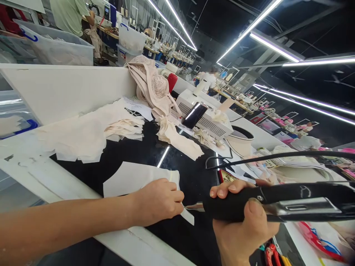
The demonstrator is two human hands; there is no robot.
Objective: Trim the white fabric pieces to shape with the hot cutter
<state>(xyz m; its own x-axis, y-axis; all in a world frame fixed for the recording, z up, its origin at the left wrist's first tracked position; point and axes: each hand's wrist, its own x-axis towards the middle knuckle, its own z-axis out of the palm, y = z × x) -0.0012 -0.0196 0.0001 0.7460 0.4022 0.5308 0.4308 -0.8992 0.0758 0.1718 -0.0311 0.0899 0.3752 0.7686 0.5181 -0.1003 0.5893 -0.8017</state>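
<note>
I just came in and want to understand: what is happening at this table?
A person is working on a pale fabric piece lying on the black table. The left hand presses the fabric down. The right hand grips a black handheld tool, its metal tip at the fabric's edge. More fabric pieces are piled behind.

Left hand (158, 201) flat, right hand (241, 225) clenched.

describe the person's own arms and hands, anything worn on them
Both are bare. The left hand and its forearm show no sleeve, glove, watch or ring. The right hand is also ungloved, with short plain nails and no ring in view; its wrist is cut off by the picture's lower edge.
</note>
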